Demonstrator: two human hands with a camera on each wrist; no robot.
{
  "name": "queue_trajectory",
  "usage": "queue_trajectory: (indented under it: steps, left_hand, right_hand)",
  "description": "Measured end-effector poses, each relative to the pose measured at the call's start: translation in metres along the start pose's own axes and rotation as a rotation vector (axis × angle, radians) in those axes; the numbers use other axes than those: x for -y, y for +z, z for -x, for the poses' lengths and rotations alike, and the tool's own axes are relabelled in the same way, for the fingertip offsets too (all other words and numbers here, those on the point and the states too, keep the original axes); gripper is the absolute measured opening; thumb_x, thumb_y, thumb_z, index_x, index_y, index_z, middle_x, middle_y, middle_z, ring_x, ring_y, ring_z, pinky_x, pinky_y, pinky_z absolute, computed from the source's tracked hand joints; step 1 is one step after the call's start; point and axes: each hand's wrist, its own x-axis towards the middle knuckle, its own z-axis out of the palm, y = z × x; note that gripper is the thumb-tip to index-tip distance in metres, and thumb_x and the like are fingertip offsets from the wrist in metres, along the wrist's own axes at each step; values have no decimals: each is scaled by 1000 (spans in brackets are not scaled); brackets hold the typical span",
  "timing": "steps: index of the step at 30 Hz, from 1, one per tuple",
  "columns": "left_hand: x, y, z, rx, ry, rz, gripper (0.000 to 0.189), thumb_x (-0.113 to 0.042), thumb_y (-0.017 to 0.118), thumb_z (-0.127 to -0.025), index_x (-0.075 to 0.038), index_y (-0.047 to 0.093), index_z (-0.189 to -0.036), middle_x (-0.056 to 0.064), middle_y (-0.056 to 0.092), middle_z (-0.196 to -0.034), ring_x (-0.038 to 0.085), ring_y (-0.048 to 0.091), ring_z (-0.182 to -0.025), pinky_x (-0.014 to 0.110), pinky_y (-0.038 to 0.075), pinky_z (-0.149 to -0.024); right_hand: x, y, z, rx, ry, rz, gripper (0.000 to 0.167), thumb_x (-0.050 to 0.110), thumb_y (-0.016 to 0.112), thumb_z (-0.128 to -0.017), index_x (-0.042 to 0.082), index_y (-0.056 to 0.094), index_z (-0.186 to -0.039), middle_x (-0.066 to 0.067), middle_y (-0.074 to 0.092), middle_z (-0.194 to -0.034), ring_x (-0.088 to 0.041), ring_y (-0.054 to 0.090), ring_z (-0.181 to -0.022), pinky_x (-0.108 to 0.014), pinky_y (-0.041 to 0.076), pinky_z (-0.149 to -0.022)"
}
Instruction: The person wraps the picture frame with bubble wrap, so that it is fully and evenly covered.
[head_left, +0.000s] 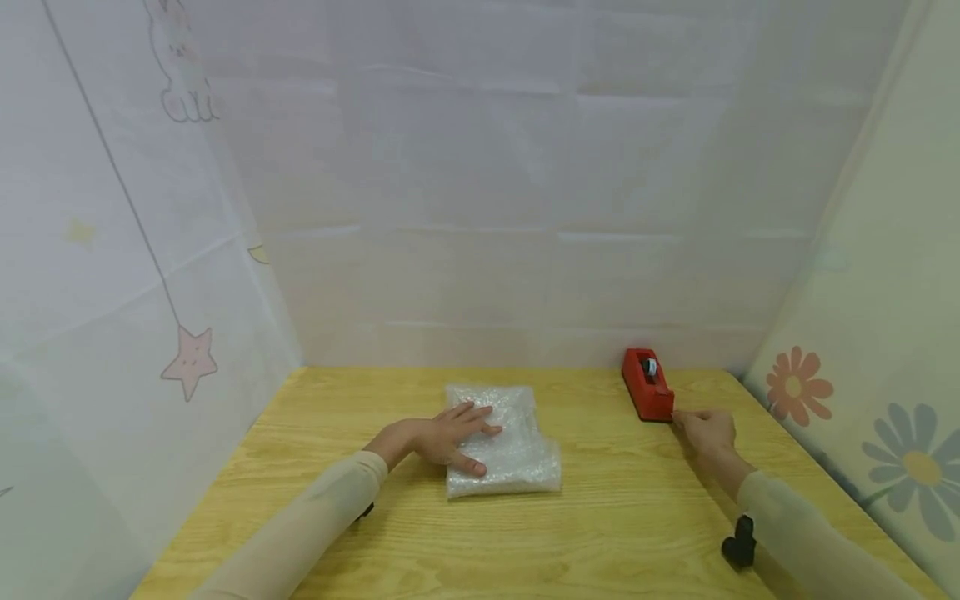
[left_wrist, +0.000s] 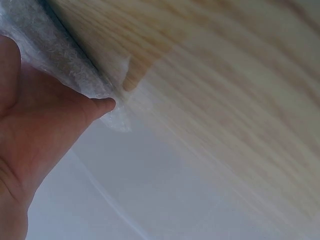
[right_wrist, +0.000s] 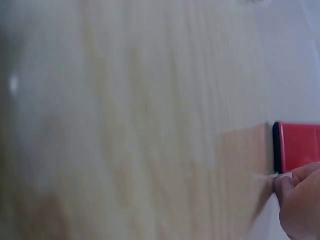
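Observation:
A folded bubble-wrap packet (head_left: 513,467) lies on the wooden table. My left hand (head_left: 450,437) rests on its left part, fingers spread and fairly straight. The left wrist view shows the thumb along the edge of the bubble wrap (left_wrist: 55,47). To the right stands a red tape dispenser (head_left: 649,392) holding a small roll of tape (head_left: 650,367). Beside its front end is my right hand (head_left: 708,429), thumb and index finger pinched together. In the right wrist view, a thin pale strip of tape (right_wrist: 267,175) pokes out from those fingertips, next to the dispenser's dark base.
The yellow wood-grain table (head_left: 600,517) ends at a pale cloth backdrop (head_left: 487,208) behind. Printed cloths flank it, with a pink star (head_left: 191,361) on the left and flowers (head_left: 798,386) on the right. A black device (head_left: 740,543) sits at the right wrist.

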Motion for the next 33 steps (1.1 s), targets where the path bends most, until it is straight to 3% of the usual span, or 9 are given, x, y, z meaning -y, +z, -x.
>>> queue_trajectory:
  steps: [3, 5, 8, 11, 15, 17, 20, 24, 33]
  left_hand:
    - [3, -1, 2, 4, 7, 9, 86, -70, 56, -94, -29, 27, -163, 10, 0, -170, 39, -7, -152, 67, 4, -115]
    - [3, 1, 2, 4, 6, 15, 86, -69, 56, -94, -28, 27, -163, 10, -1, -170, 40, -7, -152, 67, 4, -115]
    - [3, 2, 2, -3, 2, 11, 85, -69, 56, -94, -28, 27, -163, 11, 0, -170, 41, -6, -152, 68, 5, -115]
    - [2, 0, 1, -10, -2, 2, 85, -69, 56, -94, -28, 27, -163, 11, 0, -170, 41, -6, -152, 67, 5, -115]
    - [-1, -4, 2, -16, -1, 7, 86, -68, 56, -94, -25, 29, -163, 12, 1, -170, 42, -6, -152, 67, 5, -115]
    - [-2, -5, 4, -21, -1, 11, 86, -68, 57, -94, -23, 30, -163, 13, 2, -170, 42, -6, -152, 67, 4, -115]
    - [-3, -6, 7, -31, -15, 17, 86, -67, 58, -94, -22, 30, -162, 13, 3, -169, 42, -4, -152, 67, 5, -115]
    - [-7, -5, 7, -39, -45, 10, 88, -71, 55, -93, -25, 28, -163, 12, 2, -170, 41, -5, -152, 67, 6, -115]
    - [-31, -4, -14, -68, -119, 3, 90, -78, 50, -91, -30, 25, -164, 11, 0, -170, 41, -6, -152, 66, 4, -116]
  right_hand:
    - [-1, 0, 1, 1, 36, -103, 29, 12, 73, -95, -12, 71, -109, -13, 72, -103, -10, 65, -83, -21, 55, -68]
    - [-2, -3, -1, 47, 29, -134, 32, 12, 72, -96, -14, 68, -115, -11, 74, -102, -10, 70, -85, -20, 56, -72]
    - [-1, -11, -3, 127, -51, -20, 41, 22, 69, -100, -14, 66, -120, -12, 74, -103, -12, 70, -90, -21, 54, -76]
    - [7, -20, -1, 202, -115, 112, 51, 33, 64, -103, -14, 64, -122, -22, 70, -115, -26, 69, -100, -33, 55, -85]
    - [28, -31, 7, 314, -119, 198, 61, 41, 58, -105, -14, 57, -130, -33, 55, -134, -42, 61, -113, -50, 53, -92]
    - [42, -34, 11, 380, -121, 211, 65, 44, 56, -105, -13, 53, -136, -33, 51, -139, -43, 60, -115, -48, 54, -90]
    - [63, -32, 13, 461, -136, 205, 68, 46, 54, -105, -12, 51, -139, -27, 58, -130, -32, 63, -103, -39, 55, -81]
    - [91, -27, 17, 584, -111, 104, 54, 41, 54, -106, -7, 57, -132, -13, 63, -115, -20, 60, -89, -30, 51, -73]
    - [138, 9, 33, 787, -66, -49, 25, 26, 50, -109, 5, 63, -102, -8, 60, -96, -18, 52, -76, -33, 48, -75]
